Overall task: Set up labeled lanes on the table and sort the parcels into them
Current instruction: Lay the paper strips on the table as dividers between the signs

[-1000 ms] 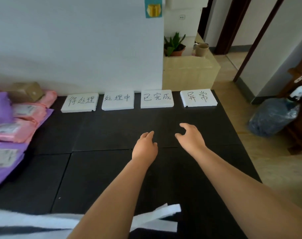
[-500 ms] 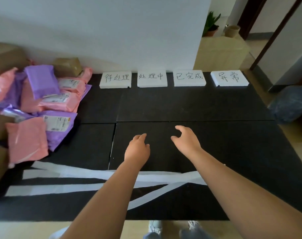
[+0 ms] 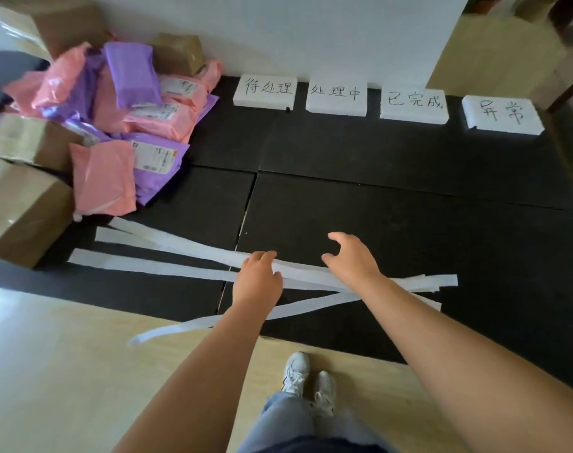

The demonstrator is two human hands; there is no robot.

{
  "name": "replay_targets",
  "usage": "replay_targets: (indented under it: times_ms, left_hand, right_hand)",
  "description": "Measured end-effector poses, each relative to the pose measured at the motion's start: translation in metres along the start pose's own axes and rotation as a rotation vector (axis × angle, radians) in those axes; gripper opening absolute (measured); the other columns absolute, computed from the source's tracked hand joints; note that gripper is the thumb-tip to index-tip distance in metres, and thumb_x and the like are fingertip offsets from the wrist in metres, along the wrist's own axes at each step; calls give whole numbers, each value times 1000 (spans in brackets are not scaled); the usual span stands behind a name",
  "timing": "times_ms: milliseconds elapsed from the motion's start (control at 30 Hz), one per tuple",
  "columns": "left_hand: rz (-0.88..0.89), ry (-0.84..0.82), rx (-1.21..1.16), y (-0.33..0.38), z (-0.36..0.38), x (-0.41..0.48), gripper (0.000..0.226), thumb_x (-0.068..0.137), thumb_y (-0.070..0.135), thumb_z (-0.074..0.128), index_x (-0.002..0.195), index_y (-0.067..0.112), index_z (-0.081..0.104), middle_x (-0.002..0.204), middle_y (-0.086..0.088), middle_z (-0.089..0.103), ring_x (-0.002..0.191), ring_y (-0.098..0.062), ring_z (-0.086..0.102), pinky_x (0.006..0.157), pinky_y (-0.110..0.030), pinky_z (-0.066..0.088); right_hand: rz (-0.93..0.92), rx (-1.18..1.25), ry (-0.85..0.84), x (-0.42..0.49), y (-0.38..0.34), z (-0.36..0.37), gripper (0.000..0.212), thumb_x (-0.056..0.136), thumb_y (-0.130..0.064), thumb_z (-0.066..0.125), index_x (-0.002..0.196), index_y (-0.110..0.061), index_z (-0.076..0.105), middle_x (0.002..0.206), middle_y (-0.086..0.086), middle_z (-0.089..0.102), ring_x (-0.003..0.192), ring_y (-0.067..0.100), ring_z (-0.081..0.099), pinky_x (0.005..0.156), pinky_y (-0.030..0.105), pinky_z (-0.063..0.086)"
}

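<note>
Several long white paper strips [image 3: 187, 269] lie crossed over one another near the front edge of the black matted surface [image 3: 376, 207], with one end trailing past that edge. Our left hand [image 3: 258, 282] sits on the tangle with its fingers bent down, and we cannot tell whether it pinches a strip. Our right hand [image 3: 352, 261] hovers just beside it, released, fingers spread, holding nothing.

We judge the main risk lies here. Lifting one strip could drag the crossed ones along, or tear the thin paper where a hand pins it.

Further left, the unsorted heap of pink and purple plastic mailer parcels and brown cardboard boxes [image 3: 125, 103] could slide onto a laid strip. Farthest off, four white foam label blocks [image 3: 336, 96] lie by the wall, and crooked strips would miss the gaps between them.
</note>
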State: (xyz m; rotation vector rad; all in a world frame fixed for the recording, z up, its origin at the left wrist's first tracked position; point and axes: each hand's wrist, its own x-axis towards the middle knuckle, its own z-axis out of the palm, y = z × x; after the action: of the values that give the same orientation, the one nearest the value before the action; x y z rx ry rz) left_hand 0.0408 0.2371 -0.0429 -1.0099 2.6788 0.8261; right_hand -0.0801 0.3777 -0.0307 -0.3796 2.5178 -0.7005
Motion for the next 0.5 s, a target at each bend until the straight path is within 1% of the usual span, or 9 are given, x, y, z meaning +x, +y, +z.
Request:
replay_targets:
  times_ms: [67,167,300,400,500]
  left_hand:
    - [-2,9,20,-4,4,-8,50,99,25,56,147,26,42,153,3,41,138,-20,41,106,-36,45]
    - [9,-16,73,-10,11,-19,55,97,28,60,148,26,40,153,2,39,139,-20,40,105,-37,46]
    - [105,-39,214,-15,28,-33,58,93,30,65,146,23,43,148,1,44,135,-20,41,106,-36,42]
    - [152,-46,284,-17,43,-39,54,94,28,65,143,21,45,141,1,48,130,-21,45,106,-35,41]
    - [150,-34,294,-16,52,-39,48,94,22,65,140,20,49,135,-1,50,123,-20,48,103,-34,43]
  right_hand:
    - [-17,-47,-29,-6,2,6,56,95,-25,64,147,-26,43,147,1,48,128,20,52,85,28,47]
    - [-71,-121,-74,-14,8,15,60,93,-24,68,147,-26,43,146,0,48,129,20,51,95,32,49]
    - [-173,-264,-148,-22,24,23,69,87,-27,75,147,-24,43,142,-1,50,129,21,50,106,39,44]
    - [-234,-400,-172,-25,36,28,73,86,-28,74,149,-24,39,143,-2,49,131,22,47,110,40,40]
    - [-266,-484,-189,-24,42,31,80,85,-27,75,153,-24,31,147,-1,46,134,24,44,112,41,36]
